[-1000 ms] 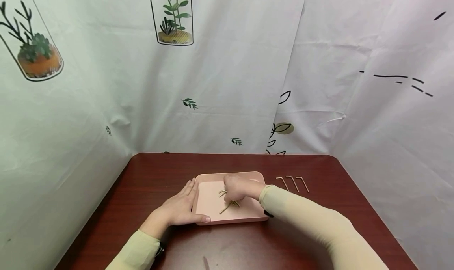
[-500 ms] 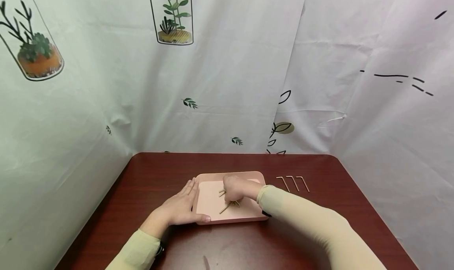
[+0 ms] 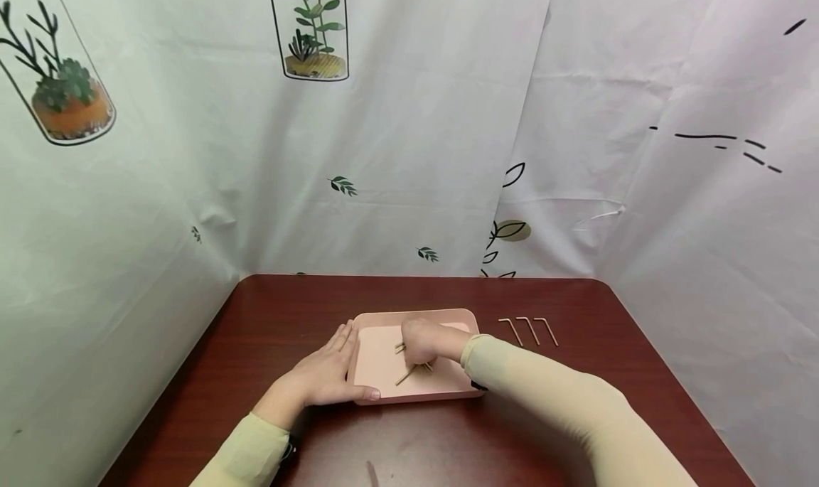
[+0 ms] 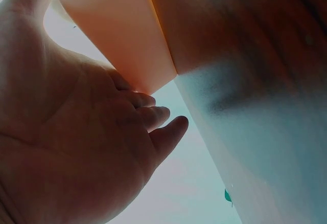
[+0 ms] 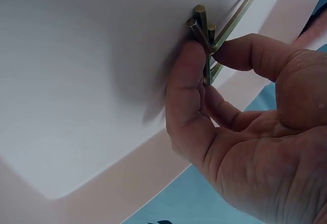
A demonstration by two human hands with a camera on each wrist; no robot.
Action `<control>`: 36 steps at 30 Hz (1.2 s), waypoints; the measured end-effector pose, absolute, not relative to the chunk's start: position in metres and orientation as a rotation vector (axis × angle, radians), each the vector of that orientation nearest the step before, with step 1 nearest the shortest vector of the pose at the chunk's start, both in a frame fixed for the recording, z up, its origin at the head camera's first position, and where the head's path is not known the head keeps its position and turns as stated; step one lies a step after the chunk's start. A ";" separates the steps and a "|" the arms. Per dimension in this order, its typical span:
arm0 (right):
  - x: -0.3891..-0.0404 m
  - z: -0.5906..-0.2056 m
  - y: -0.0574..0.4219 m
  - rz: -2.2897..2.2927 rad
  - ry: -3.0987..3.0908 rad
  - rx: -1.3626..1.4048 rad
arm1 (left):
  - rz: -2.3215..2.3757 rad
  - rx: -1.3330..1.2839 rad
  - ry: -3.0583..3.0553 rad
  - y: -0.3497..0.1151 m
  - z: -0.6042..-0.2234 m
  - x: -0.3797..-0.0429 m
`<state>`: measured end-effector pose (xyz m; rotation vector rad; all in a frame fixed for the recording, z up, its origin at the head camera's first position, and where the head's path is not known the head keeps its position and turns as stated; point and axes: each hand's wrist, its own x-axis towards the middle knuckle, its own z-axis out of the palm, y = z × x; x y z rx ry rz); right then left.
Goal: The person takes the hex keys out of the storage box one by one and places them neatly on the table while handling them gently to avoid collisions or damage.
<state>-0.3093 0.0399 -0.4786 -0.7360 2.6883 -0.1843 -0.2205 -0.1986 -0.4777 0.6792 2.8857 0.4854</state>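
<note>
A shallow pink tray (image 3: 453, 383) lies on the table, with several brass-coloured hex keys (image 5: 239, 15) bunched inside it. My right hand (image 3: 424, 340) reaches down into the tray, and in the right wrist view its thumb and curled fingers pinch the bunch. Key ends stick out on both sides of that hand; the rest are covered by it. My left hand (image 3: 323, 375) rests against the tray's left side with straight fingers, its thumb lying on the front rim. From the left wrist view, the fingers touch the tray's outer wall (image 4: 120, 29).
To the right of the tray, three L-shaped hex keys (image 3: 528, 332) lie side by side on the dark red table (image 3: 294, 302). White printed curtains (image 3: 409, 138) enclose the table behind and at both sides.
My right hand and forearm have shifted very slightly left within the tray. The left hand, the tray and the three keys on the table stay where they were.
</note>
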 end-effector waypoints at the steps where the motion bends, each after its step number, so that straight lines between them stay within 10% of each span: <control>1: -0.313 -0.485 0.039 -0.173 2.693 -0.741 | 0.485 0.679 2.887 -0.199 -0.478 -0.221; 36: -0.336 -0.518 0.048 -0.189 2.761 -0.890 | 0.496 0.680 2.889 -0.199 -0.479 -0.221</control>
